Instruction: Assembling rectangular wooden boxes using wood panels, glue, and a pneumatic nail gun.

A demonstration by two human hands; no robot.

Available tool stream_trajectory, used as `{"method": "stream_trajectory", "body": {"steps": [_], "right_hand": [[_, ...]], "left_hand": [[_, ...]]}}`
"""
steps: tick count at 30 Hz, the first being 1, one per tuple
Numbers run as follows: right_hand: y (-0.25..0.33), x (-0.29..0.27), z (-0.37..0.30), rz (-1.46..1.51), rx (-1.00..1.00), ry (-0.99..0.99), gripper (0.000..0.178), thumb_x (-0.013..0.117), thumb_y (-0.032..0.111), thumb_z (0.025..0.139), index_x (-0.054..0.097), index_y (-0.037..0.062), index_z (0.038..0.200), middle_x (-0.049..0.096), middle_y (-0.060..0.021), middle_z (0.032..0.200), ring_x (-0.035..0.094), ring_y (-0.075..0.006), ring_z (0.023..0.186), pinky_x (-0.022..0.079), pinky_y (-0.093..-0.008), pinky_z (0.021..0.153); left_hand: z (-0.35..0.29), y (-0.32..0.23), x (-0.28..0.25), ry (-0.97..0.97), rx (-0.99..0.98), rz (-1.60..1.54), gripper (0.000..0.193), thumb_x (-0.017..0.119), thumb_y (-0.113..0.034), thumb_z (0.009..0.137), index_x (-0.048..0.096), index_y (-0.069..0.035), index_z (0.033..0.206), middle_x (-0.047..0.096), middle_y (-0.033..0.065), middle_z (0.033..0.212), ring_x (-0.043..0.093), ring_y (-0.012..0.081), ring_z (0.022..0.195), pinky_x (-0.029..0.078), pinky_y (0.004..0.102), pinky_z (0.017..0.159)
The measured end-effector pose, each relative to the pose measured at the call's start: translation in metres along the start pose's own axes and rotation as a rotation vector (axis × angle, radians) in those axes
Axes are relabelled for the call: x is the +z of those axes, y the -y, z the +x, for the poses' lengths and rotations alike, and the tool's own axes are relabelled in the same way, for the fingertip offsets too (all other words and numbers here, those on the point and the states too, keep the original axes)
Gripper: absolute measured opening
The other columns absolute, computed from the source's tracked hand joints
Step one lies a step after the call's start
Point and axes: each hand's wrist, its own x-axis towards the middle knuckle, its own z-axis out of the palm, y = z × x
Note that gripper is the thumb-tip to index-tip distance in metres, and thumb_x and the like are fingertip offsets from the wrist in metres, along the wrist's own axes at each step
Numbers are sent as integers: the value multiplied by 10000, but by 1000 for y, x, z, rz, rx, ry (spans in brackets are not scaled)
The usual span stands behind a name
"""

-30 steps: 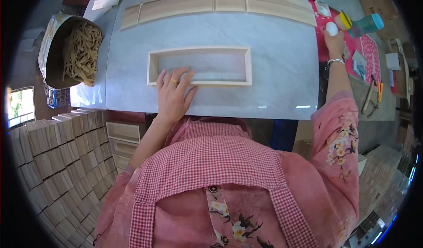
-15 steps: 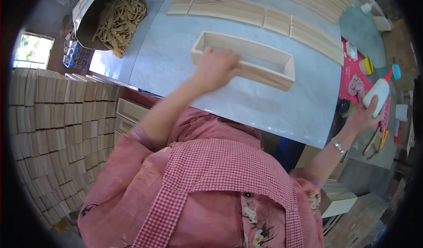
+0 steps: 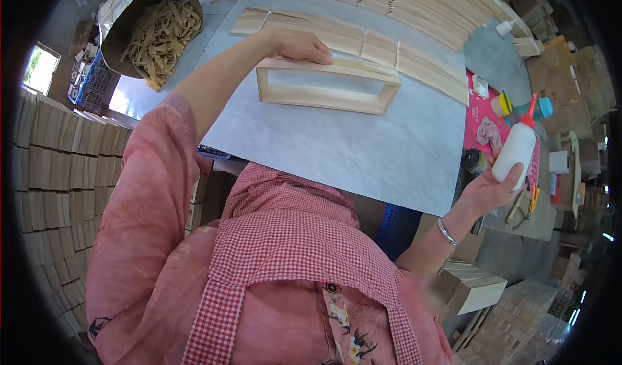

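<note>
My left hand [image 3: 299, 45] is closed over the far long side of a rectangular wooden frame [image 3: 324, 103], its fingers along the top edge. The frame, long and narrow with pale bare wood, stands tilted on the table, its opening turned toward me. In my right hand [image 3: 487, 193], off the table's right edge, is a white squeeze bottle [image 3: 515, 154] with a red pointed nozzle tipped upward. The nozzle is well apart from the frame. Just beyond the frame lies a row of thin wooden boards [image 3: 379, 46], end to end.
Many wooden strips [image 3: 414, 5] line the table's far side. A bin of curled strips [image 3: 165, 37] stands far left, above stacked wood pieces [image 3: 58, 183]. At right are a yellow-lidded jar [image 3: 501, 104], a crumpled cloth [image 3: 488, 131] and orange-handled tool [image 3: 534, 200].
My left hand has gone from the frame's near side to its far side, and the frame has tilted toward me. My right hand has brought the bottle nearer, still gripping it.
</note>
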Motion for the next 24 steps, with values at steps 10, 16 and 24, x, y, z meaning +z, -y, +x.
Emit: {"method": "stream_trajectory", "body": {"steps": [10,16,24], "right_hand": [[0,23,-20,-37,-9,48,459,676,254,973,524,-94,1230,675,-171,969,671,-177,754,544,-219,624],[-6,36,-24,-62,53,111,370,645,229,986,511,-34,1209,646,-175,1012,660,-191,756,537,-245,643],[-15,58,-40,-105,27,222,499,694,281,967,518,-86,1257,649,-176,1048,652,-200,854,543,-251,727]], "left_hand": [[3,5,-1,-61,-5,1,377,646,-394,975,746,-89,1172,717,-11,1103,612,146,976,477,299,938],[-2,1,-2,-74,2,123,401,603,-386,1004,731,-75,1224,718,-8,1163,608,138,1040,460,295,990],[3,-1,2,-76,2,91,334,596,-397,971,760,-108,1004,714,-37,985,581,142,893,466,308,874]]}}
